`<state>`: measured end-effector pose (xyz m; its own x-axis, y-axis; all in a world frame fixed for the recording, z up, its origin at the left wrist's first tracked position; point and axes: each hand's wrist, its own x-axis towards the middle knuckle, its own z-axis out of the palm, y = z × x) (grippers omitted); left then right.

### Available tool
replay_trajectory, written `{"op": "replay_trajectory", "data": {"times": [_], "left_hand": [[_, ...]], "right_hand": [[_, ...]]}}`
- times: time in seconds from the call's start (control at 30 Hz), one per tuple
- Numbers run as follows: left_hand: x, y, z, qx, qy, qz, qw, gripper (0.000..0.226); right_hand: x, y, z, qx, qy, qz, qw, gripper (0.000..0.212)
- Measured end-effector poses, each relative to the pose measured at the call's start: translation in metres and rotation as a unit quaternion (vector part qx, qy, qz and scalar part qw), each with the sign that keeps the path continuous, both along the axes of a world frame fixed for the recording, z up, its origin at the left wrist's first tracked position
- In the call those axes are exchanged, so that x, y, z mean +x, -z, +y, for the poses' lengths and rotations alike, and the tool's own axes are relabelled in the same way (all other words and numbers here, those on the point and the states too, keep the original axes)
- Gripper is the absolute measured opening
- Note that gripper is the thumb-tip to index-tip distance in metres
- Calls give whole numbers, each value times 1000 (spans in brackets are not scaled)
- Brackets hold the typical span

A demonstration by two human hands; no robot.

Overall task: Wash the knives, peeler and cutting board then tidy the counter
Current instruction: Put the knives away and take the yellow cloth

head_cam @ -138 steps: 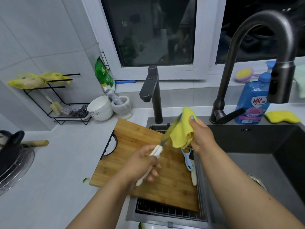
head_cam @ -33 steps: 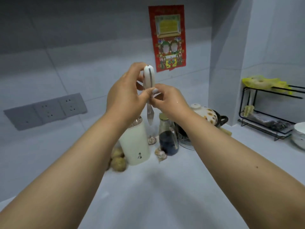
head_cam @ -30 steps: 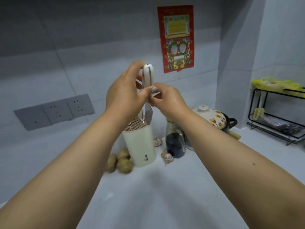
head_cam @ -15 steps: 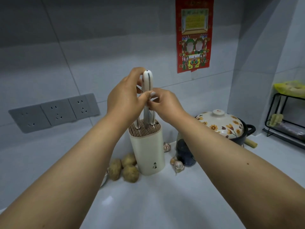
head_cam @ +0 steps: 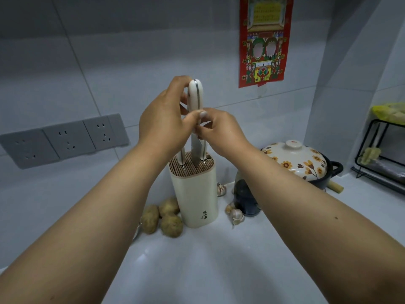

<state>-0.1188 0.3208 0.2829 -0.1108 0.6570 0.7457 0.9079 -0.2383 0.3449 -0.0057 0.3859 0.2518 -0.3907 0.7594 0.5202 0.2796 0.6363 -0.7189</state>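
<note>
View from the person's head, looking down both bare forearms to a white bench [head_cam: 197,266] w/ grey tiled wall behind.

Centre: the left hand [head_cam: 163,123] grips a knife [head_cam: 195,99] by its cream handle, fingers curled round the far side, thumb across the front. The knife is upright, point down. The right hand [head_cam: 221,130] meets it just below the handle; its fingers [head_cam: 206,126] pinch at the top of the blade, though the exact contact is partly hidden. Blade tip sits at or just inside the slotted top of a cream knife block [head_cam: 195,194]; can't tell how deep. Two more cream handles already stand in the block, one each side of the blade.

The block stands on the bench near the wall, w/ small dark lettering low on its front. Left of its base: three potatoes [head_cam: 162,218], touching each other. Right of it: garlic bulbs [head_cam: 235,213] and a dark glass jar [head_cam: 245,198], mostly behind the right forearm. Further right, a cream casserole pot [head_cam: 300,161] w/ orange flower pattern, lid on, dark base.

On the wall: a row of grey power sockets [head_cam: 63,141] at left, a red poster [head_cam: 265,40] at upper right. Far right edge: black wire rack [head_cam: 381,159] w/ a yellow cloth [head_cam: 390,111] on top.
</note>
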Motion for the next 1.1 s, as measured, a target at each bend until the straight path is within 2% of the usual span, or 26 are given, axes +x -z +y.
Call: {"op": "replay_trajectory", "data": {"times": [0.13,0.27,0.4,0.67,1.1], "left_hand": [[-5,11,8,-20,-12,-2,1000,48],[-11,35,21,-53,-22,10,998,51],[-23,64,39,-57,-44,38,997,49],[-29,105,63,-48,-114,69,990,49],[-24,113,59,-41,-120,56,990,53]], "right_hand": [[-3,12,7,-16,-6,-2,1000,28],[-4,30,20,-51,-12,-40,998,16],[-2,50,32,-95,0,-50,994,35],[-1,83,50,-170,19,-60,983,26],[-1,84,48,-172,15,-50,984,28]]}}
